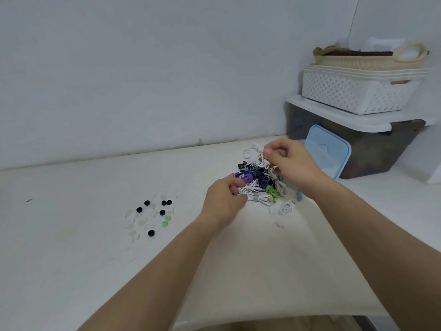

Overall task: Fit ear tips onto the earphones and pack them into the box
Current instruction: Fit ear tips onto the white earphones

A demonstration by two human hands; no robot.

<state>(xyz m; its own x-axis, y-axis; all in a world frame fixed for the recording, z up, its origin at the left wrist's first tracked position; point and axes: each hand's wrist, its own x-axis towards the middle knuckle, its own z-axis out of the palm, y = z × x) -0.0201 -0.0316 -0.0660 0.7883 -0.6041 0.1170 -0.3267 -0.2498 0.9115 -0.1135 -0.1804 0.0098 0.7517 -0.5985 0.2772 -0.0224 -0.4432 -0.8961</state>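
A tangled pile of earphones (259, 181) in white, black, purple, blue and green lies on the white counter (71, 235). My right hand (292, 163) pinches a white earphone cable (260, 158) lifted above the pile's far side. At the pile's left edge, my left hand (223, 199) grips a bundled white earphone (250, 191). Loose ear tips (152, 216), black, clear and green, are scattered to the left. A clear box with a light blue lid (328, 151) leaning beside it sits behind my right hand, mostly hidden.
A dark storage bin with a white lid (358, 144) stands at the back right, with white perforated baskets (358, 91) and a woven basket (367, 58) stacked on it. The wall runs along the counter's back. The counter's front edge is near the bottom.
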